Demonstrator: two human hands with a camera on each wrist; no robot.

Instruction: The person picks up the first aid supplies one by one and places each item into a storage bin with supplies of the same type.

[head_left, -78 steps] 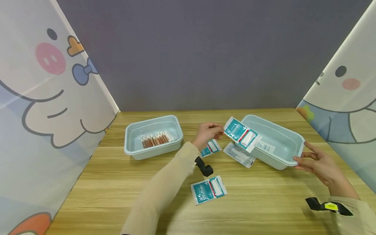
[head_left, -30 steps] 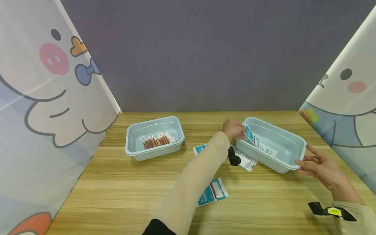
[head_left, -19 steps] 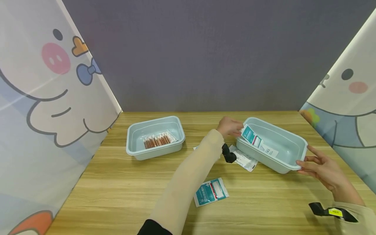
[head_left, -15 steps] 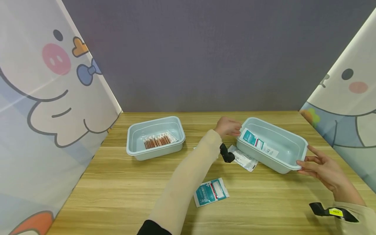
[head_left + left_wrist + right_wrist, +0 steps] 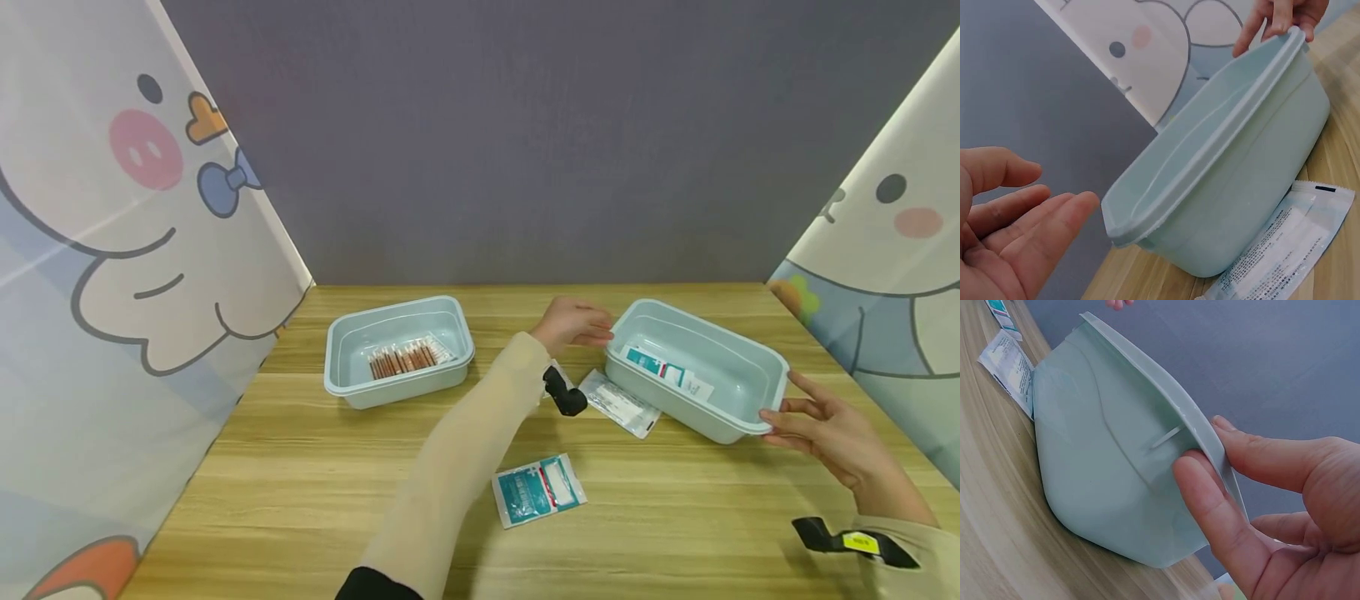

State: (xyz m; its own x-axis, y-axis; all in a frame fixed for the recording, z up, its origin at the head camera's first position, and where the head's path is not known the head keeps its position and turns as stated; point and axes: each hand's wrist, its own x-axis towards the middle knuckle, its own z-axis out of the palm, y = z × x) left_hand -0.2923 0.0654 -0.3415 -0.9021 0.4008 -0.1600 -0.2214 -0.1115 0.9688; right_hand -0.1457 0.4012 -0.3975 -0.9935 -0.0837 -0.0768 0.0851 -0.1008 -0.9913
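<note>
A pale-blue rectangular plastic tub [image 5: 672,402], slanted far-left to near-right, was pinched by the right hand [image 5: 831,433], just clear of the loose-fingered left hand [image 5: 572,325].

A wood-grain table [image 5: 262,500] bears a left tub [image 5: 412,389]; a right tub [image 5: 675,407]; three packets [image 5: 528,493].

The left hand [image 5: 573,323] has released the teal-and-white packet [image 5: 651,363] inside the right tub [image 5: 671,400], by its near edge, and drawn back just past its left edge.
</note>
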